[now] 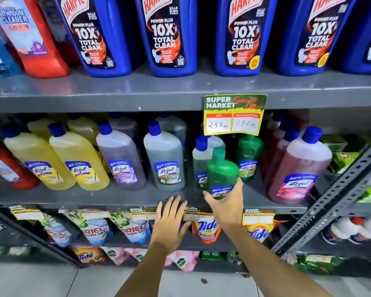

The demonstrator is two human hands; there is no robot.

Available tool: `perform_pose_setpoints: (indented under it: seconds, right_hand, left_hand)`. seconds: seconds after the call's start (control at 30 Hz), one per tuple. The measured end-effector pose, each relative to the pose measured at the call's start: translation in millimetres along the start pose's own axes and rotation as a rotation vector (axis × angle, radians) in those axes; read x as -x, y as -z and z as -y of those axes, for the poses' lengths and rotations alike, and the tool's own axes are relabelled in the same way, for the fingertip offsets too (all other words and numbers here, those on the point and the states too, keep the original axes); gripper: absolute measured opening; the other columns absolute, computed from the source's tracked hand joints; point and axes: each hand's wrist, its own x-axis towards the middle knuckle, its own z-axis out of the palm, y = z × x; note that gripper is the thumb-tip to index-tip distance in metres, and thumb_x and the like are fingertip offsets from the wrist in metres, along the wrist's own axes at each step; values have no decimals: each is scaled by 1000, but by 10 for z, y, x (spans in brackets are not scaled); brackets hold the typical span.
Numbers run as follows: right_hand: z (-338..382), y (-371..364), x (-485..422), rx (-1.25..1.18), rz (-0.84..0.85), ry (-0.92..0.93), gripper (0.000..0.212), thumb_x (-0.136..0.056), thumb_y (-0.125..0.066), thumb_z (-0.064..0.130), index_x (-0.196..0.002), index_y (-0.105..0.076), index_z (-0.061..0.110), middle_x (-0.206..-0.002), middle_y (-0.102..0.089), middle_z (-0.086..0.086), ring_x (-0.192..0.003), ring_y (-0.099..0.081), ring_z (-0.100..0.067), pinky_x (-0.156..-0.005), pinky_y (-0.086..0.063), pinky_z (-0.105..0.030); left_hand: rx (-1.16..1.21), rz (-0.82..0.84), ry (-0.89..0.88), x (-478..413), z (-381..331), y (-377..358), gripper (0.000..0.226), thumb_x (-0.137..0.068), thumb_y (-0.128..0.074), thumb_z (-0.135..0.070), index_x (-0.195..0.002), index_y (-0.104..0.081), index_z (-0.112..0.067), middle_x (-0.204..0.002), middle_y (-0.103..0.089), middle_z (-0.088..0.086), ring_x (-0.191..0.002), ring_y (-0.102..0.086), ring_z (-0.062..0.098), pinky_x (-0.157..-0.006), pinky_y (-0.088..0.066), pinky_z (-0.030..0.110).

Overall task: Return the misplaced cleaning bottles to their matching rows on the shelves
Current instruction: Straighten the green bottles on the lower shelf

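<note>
The right hand (224, 202), right of centre in the frame, grips a small green bottle (222, 172) around its base, thumb on one side and fingers wrapped behind, holding it upright just above the front edge of the middle shelf (116, 198). That low grip likely keeps the cap clear so the bottle can be slid in beneath the hanging price tag (235, 114). Just behind and to the right stands another green bottle (250, 157), probably the matching row it belongs to; a grey-green bottle (201, 161) stands immediately left of it. The left hand (169, 221) lies open and flat, fingers spread, against the shelf's front lip at lower centre, seemingly steadying the reach and holding nothing. Further left along the shelf run grey, purple and yellow bottles (58, 159), with pink ones at the right. The shelving is grey painted metal; blue toilet-cleaner bottles (165, 35) fill the top of the frame, detergent pouches (206, 228) the rack below, pale floor tiles at the bottom
</note>
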Motion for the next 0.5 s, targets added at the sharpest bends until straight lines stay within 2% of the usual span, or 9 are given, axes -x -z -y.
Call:
perform_pose_setpoints:
  seconds: [0.13, 0.2, 0.27, 0.37, 0.43, 0.5]
  right_hand:
    - [-67, 295, -170, -17, -78, -9, 81, -57, -90, 29, -118, -37, 38, -113, -60, 3, -103, -61, -16, -92, -50, -35]
    - [-100, 433, -279, -11, -115, -27, 80, -61, -90, 23, -121, -37, 30, -111, -58, 3, -99, -59, -16, -89, -47, -29]
    - [-134, 530, -369, 1, -118, -43, 89, -62, -90, 24, -131, -35, 20, -117, -59, -1, -102, -59, -18, -90, -46, -29]
    - [-177, 560, -410, 5, -88, -56, 94, -61, -91, 24, -135, -33, 18, -120, -59, -3, -106, -60, -21, -95, -49, -36]
    - [-200, 527, -369, 21, -109, -69, 97, -60, -92, 24, -136, -33, 13, -124, -54, -7, -115, -54, -24, -99, -45, -36]
    - [-211, 478, -297, 52, -127, -100, 112, -56, -94, 26, -144, -27, 10, -131, -47, -11, -126, -42, -25, -105, -39, -38]
  left_hand:
    - [-9, 19, 8, -1, -8, -9, 59, -98, -28, -54, -146, -35, -20, -151, -41, 7, -140, -35, 28, -110, -18, 53]
    - [-10, 22, 13, -1, -3, -15, 59, -98, -26, -55, -146, -35, -21, -151, -41, 7, -140, -34, 28, -110, -18, 53]
    - [-13, 27, 15, 0, -1, -13, 60, -100, -20, -56, -146, -34, -20, -151, -40, 7, -140, -33, 29, -110, -18, 53]
    - [-10, 37, 25, -4, -6, 4, 63, -101, -12, -57, -146, -34, -20, -151, -41, 7, -140, -34, 29, -110, -18, 53]
    - [-9, 35, 30, -3, -17, 6, 63, -101, -10, -57, -146, -34, -20, -150, -42, 7, -139, -35, 29, -110, -18, 53]
    - [-10, 36, 33, 0, -16, 3, 64, -101, -9, -57, -146, -36, -20, -150, -43, 7, -139, -36, 29, -110, -18, 53]
